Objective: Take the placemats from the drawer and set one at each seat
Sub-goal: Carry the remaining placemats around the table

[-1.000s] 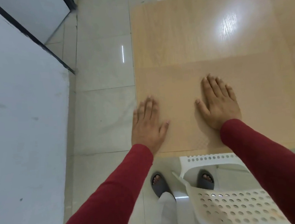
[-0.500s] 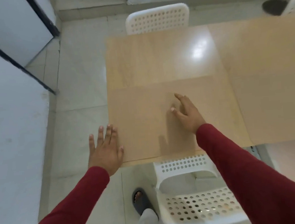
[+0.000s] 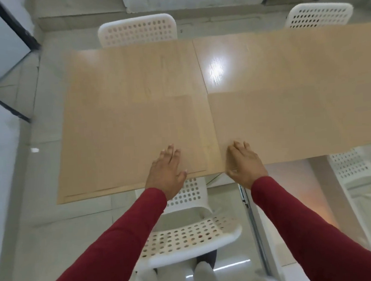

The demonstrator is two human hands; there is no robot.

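Two tan placemats lie side by side on the near half of the light wooden table (image 3: 143,63). The left placemat (image 3: 124,140) reaches close to the table's near edge, and my left hand (image 3: 166,171) rests flat on its near edge, fingers apart. The right placemat (image 3: 294,120) runs off toward the right. My right hand (image 3: 244,163) sits on its near left corner with bent fingers and the thumb at the edge; whether it pinches the mat is unclear.
A white perforated chair (image 3: 187,235) stands under me at the near side, another (image 3: 351,167) to its right. Two more chairs (image 3: 137,30) (image 3: 319,14) stand at the far side. A white wall with dark frames (image 3: 10,103) runs along the left.
The view swung right and back, showing the second placemat. My left hand moved from beside the table onto the left mat's near edge. My right hand shifted right to the second mat's corner.
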